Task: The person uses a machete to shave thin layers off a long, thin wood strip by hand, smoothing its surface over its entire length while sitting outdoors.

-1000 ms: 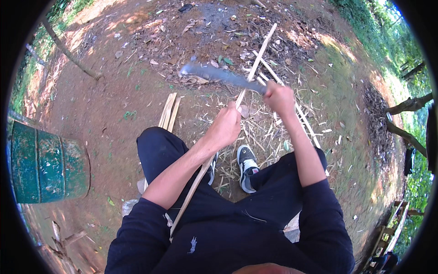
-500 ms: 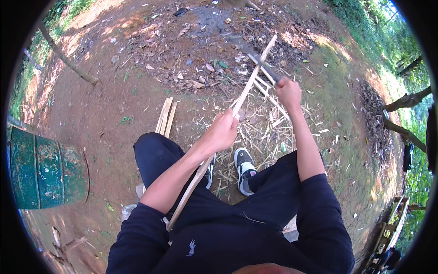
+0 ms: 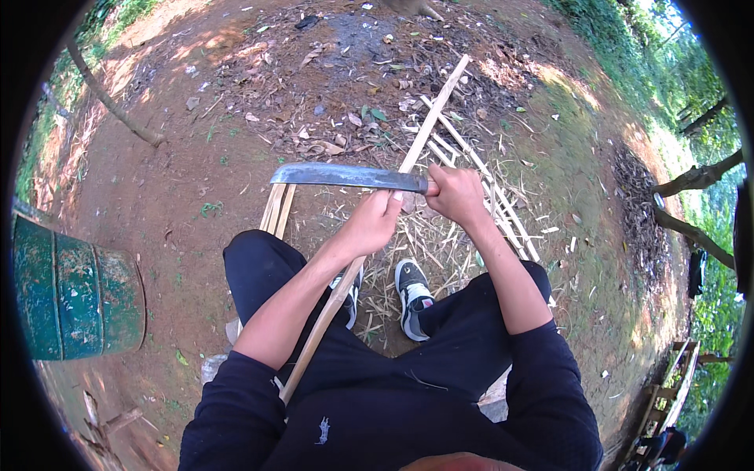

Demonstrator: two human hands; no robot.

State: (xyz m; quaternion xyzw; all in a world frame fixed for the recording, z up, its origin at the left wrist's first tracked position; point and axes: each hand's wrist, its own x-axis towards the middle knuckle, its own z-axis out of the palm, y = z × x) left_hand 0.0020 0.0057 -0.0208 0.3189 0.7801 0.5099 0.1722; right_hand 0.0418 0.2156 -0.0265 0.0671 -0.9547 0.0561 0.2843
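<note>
A long pale wooden strip (image 3: 433, 118) slants from my lap up and away to the right. My left hand (image 3: 372, 223) is wrapped round its middle. In my right hand (image 3: 458, 193) is the short handle of a machete (image 3: 338, 176), whose broad dark blade points left and crosses the strip just beyond my left fingers. The blade lies close against the strip there; whether its edge bites into the wood cannot be seen. Both hands are near each other above my knees.
Several cut strips (image 3: 488, 179) lie on the ground to the right, among scattered shavings (image 3: 424, 239). More strips (image 3: 276, 210) stand by my left knee. A green metal drum (image 3: 77, 290) is at the left. Thin trunks (image 3: 697, 182) lean in from the right.
The machete has come back along the strip toward my left hand, and its blade has swung from pointing away to pointing left. My left hand keeps its hold on the strip.
</note>
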